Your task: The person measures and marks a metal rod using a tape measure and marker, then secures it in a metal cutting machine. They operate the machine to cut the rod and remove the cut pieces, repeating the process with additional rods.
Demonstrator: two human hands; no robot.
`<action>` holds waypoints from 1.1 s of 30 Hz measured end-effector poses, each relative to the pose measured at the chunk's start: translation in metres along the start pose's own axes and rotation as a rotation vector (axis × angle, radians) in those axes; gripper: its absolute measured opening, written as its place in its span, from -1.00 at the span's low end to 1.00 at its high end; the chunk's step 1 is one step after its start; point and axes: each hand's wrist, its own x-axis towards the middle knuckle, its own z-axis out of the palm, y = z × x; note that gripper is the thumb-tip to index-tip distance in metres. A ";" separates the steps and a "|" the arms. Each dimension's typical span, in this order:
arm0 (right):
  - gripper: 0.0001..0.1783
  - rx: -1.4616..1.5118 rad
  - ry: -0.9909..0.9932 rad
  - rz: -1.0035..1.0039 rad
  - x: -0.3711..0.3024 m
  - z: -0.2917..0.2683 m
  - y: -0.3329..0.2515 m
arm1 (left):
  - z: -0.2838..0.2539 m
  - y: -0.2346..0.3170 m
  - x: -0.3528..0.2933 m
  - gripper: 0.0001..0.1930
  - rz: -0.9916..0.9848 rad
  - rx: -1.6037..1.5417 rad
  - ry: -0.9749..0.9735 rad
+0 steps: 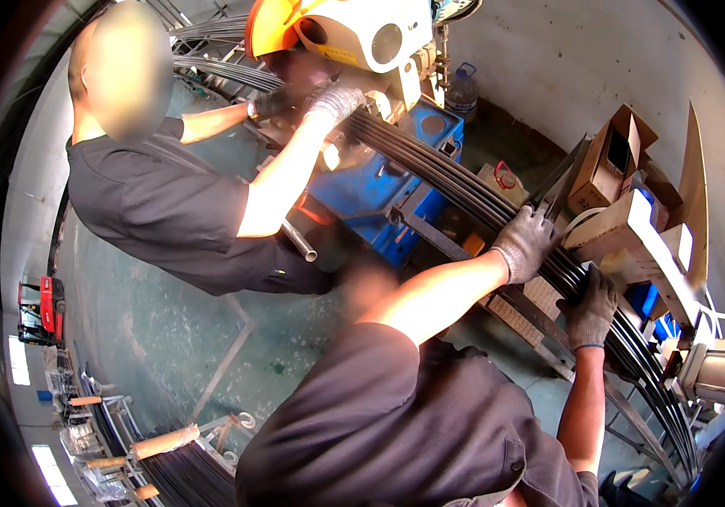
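Note:
A bundle of long, thin, dark metal rods (455, 182) runs across the scene from the far left to the near right. My left hand (529, 242), in a grey knit glove, is closed over the bundle from above. Further along the same rods, towards the near right, my right hand (590, 310) grips them in a matching glove. My palms and some fingertips are hidden. At the far end, a co-worker's gloved hand (334, 103) rests on the bundle beside a cutting machine (371, 34) with an orange guard; that person's other gloved hand is partly hidden.
Under the machine stands a blue metal base (362, 194). An open cardboard box (603, 173) and other cartons lie right of the rods. A metal tube (299, 241) sticks out beside the co-worker. More dark rods (189, 473) lie on a rack at lower left.

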 end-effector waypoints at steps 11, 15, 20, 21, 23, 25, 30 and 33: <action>-0.29 -0.134 0.108 0.084 -0.037 -0.005 0.004 | -0.020 0.021 0.006 -0.47 0.037 -0.294 0.170; -0.10 0.349 0.222 0.124 -0.128 -0.043 0.024 | 0.023 0.032 0.018 -0.38 0.139 -0.064 0.276; -0.42 0.372 -0.242 0.706 -0.301 -0.054 0.054 | 0.045 0.056 -0.006 -0.40 0.296 -0.294 0.173; -0.44 0.336 -0.093 0.786 -0.359 -0.022 0.067 | 0.041 0.080 -0.022 -0.42 0.337 -0.319 0.146; -0.36 0.473 -0.211 1.106 -0.433 -0.039 0.089 | 0.036 0.153 -0.048 -0.45 0.423 -0.411 0.068; -0.34 0.524 -0.194 1.293 -0.497 -0.043 0.112 | 0.030 0.253 -0.057 -0.49 0.561 -0.596 -0.073; -0.36 0.578 -0.039 1.376 -0.581 -0.074 0.190 | 0.015 0.504 -0.012 -0.46 0.886 -0.735 -0.010; -0.30 0.596 0.012 1.351 -0.593 -0.121 0.254 | -0.030 0.628 0.040 -0.45 0.907 -0.804 -0.009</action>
